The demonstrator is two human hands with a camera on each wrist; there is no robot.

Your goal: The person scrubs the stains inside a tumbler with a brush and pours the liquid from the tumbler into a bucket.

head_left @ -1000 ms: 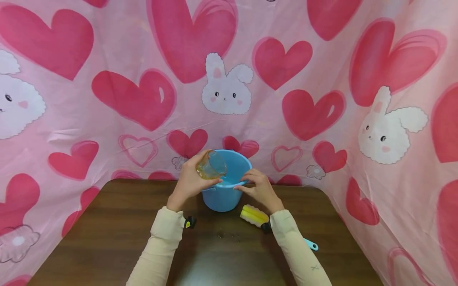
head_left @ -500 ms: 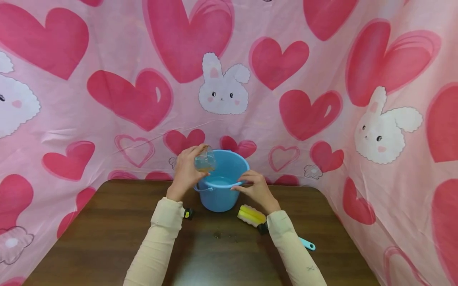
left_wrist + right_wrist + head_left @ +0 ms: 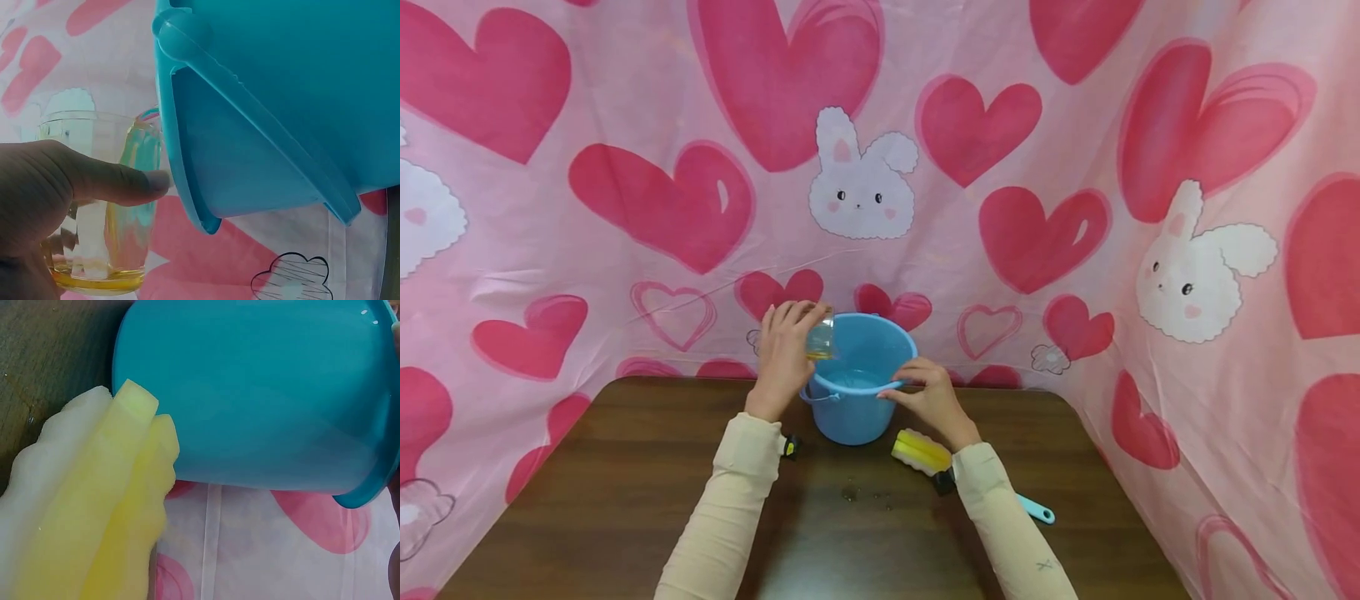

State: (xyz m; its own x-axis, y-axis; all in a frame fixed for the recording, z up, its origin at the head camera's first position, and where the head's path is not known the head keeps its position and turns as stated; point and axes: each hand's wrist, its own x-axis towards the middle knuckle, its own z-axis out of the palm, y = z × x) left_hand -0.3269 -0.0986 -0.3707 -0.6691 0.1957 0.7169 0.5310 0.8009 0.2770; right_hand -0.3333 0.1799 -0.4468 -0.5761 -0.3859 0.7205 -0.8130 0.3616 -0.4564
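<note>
My left hand (image 3: 782,354) grips a clear, amber-tinted drinking glass (image 3: 822,335) at the left side of a light-blue bucket (image 3: 852,423). In the left wrist view, the thumb lies across the glass (image 3: 94,244), close to the bucket rim. There the glass stands crosswise to the bucket's axis, its amber base downmost in the picture. My right hand (image 3: 934,402) pinches the front right of the bucket's rim between thumb and fingers. A little clear liquid seems to lie in the bucket, which stands upright on the table. In the right wrist view, only slivers of fingers show.
A yellow-and-white sponge (image 3: 920,452) lies right of the bucket, under my right wrist. A light-blue handle (image 3: 1037,508) pokes out beyond the right sleeve. Drops of liquid (image 3: 850,493) dot the brown table (image 3: 647,500). A pink heart-and-rabbit cloth (image 3: 925,275) hangs behind.
The left hand has turned and drawn the glass leftward, from over the bucket's opening to its left side. The right hand keeps its pinch on the rim. The whole view has shifted slightly.
</note>
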